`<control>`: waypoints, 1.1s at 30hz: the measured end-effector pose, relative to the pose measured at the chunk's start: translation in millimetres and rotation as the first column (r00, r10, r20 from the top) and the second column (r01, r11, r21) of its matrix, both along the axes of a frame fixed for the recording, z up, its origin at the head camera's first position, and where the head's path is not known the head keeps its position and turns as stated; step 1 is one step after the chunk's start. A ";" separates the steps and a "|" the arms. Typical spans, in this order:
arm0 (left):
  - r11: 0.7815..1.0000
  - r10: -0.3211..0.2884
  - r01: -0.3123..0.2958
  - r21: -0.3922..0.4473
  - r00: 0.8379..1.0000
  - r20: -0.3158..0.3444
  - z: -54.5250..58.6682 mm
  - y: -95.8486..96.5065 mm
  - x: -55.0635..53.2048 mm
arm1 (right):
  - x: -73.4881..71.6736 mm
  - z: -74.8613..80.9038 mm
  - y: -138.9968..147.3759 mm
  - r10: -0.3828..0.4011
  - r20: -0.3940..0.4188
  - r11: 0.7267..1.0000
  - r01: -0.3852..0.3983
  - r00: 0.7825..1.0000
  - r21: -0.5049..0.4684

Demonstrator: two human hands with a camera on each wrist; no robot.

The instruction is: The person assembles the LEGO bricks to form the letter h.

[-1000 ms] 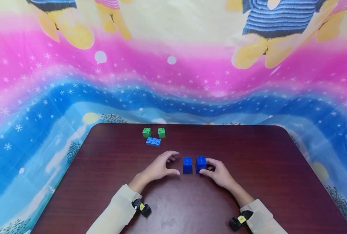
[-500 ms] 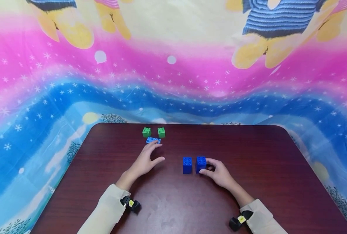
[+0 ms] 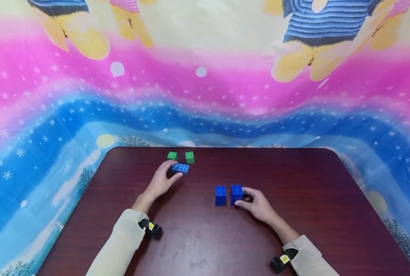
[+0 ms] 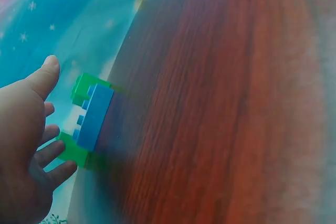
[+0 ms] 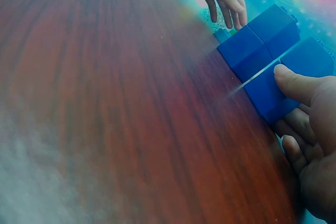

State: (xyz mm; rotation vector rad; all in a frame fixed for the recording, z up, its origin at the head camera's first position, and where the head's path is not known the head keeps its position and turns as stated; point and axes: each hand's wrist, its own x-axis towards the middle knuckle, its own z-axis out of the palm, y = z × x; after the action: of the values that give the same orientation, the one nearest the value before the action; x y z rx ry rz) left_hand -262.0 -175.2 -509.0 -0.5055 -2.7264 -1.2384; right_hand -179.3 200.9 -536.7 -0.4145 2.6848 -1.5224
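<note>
My left hand (image 3: 159, 181) is at the near left end of a light blue eight-stud brick (image 3: 180, 168), thumb in front and fingers toward the back. In the left wrist view the hand (image 4: 26, 135) has its fingers spread beside that brick (image 4: 96, 117); whether they touch it I cannot tell. My right hand (image 3: 259, 204) holds the right one of two upright dark blue brick stacks (image 3: 236, 194) between thumb and fingers. Its thumb lies on the near side in the right wrist view. The left dark blue stack (image 3: 220, 196) stands just beside it, a narrow gap between them.
Two green four-stud bricks stand behind the light blue one, the left green brick (image 3: 172, 155) partly covered and the right green brick (image 3: 189, 157) in plain sight. The dark wooden table (image 3: 205, 245) ends at a patterned cloth backdrop (image 3: 205, 96).
My left hand has moved left and away from beside the dark blue stacks to the light blue brick. The right hand has stayed on its stack.
</note>
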 end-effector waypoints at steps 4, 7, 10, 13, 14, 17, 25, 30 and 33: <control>1.000 0.011 -0.011 0.011 1.000 0.014 -2.6 -1.6 -6.1 | 0.6 0.9 -2.1 0.002 -0.013 1.000 -0.002 1.000 0.014; 1.000 0.020 -0.020 0.003 0.999 0.039 -4.2 -1.2 -9.6 | 0.7 0.5 -1.4 0.008 -0.004 1.000 -0.008 1.000 0.007; 1.000 0.025 -0.024 -0.016 0.998 0.051 -5.3 -0.1 -13.4 | 0.9 0.5 -0.1 0.015 0.008 1.000 -0.015 1.000 -0.011; 0.999 0.028 -0.027 -0.022 0.998 0.056 -5.1 1.3 -16.4 | 0.7 0.3 0.9 0.026 0.011 0.999 -0.026 1.000 -0.029; 0.999 0.028 -0.027 -0.022 0.998 0.056 -5.2 1.8 -17.5 | 0.6 0.5 1.1 0.028 0.012 0.999 -0.027 1.000 -0.030; 0.999 0.032 -0.030 -0.035 0.997 0.065 -4.6 3.0 -19.3 | -0.3 0.0 2.1 0.037 0.009 0.999 -0.037 0.999 -0.033; 0.997 0.022 -0.016 -0.081 0.997 0.069 -5.0 2.4 -21.6 | -0.8 -2.2 2.5 0.031 -0.016 0.999 -0.032 0.999 -0.030; 0.995 0.016 -0.008 -0.097 0.997 0.073 -7.8 0.6 -22.5 | 0.0 -2.5 2.7 0.032 -0.018 0.999 -0.033 0.999 -0.031; 0.996 0.018 -0.010 -0.092 0.996 0.089 -9.1 -0.4 -23.0 | 0.3 -2.5 2.9 0.026 -0.007 0.999 -0.026 1.000 -0.032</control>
State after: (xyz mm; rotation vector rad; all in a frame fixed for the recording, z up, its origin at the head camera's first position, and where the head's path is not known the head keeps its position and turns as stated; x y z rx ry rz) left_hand -285.0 -175.6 -518.1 -0.4499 -2.8667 -1.1647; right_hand -179.0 203.7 -539.2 -0.4539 2.6523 -1.5616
